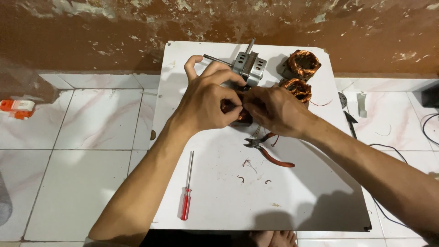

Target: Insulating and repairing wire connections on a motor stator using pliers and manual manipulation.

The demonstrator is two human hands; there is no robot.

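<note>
From my remote view, scanning left to right:

1. Far to the left of my left hand, an orange-and-white object (17, 108) lies on the tiled floor (82, 151), close to the wall.

2. Below my left forearm, a red-handled screwdriver (187, 192) lies on the white board (219, 201), tip pointing away from me, touching neither hand.

3. My left hand (208, 98) is curled closed, fingers pinched on a copper-wound stator (242, 116). The index finger is raised clear of the others.

4. The copper-wound stator sits between both hands, just above the board near its centre. Most of it is hidden by my fingers; only a dark brown edge shows.

5. Just beyond my left knuckles, a grey metal motor housing (247, 66) with its shaft stands on the far part of the board.

6. My right hand (274, 110) meets the left, fingertips to fingertips, and is closed on the same stator from the opposite side.

7. Directly below my right hand, red-handled pliers (267, 151) lie on the board, jaws toward the left. Small wire scraps (249, 164) lie just beside them.

8. Beyond my right hand, two copper coils (302, 73) stand at the far right corner of the board, the nearer one just behind my knuckles.

9. Right of my right forearm, a black cable (388, 151) runs across the floor.
</note>
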